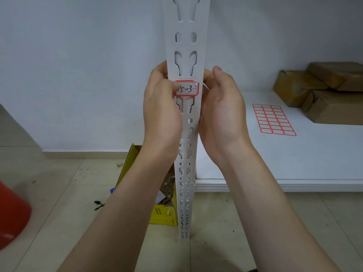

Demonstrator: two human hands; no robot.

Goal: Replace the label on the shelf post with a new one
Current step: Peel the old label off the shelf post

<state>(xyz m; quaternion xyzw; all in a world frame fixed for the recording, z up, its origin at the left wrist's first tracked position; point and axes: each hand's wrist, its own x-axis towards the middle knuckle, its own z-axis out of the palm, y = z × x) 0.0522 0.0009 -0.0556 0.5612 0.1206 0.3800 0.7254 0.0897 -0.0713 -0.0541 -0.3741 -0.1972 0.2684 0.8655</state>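
A white slotted shelf post point(185, 42) rises through the middle of the view. A red-bordered label point(187, 88) with handwritten "15-3" sticks to its front; the top right corner looks slightly lifted. My left hand point(161, 112) wraps the post's left side, its thumb pressing the label's left edge. My right hand point(222, 114) cups the post's right side with curled fingers behind it, thumb up beside the post. A sheet of blank red-bordered labels point(274, 119) lies on the white shelf board to the right.
The white shelf board point(284, 160) carries several brown taped parcels point(324, 93) at the back right. An open yellow cardboard box point(163, 193) sits on the tiled floor behind the post. A red object point(11, 214) shows at the left edge.
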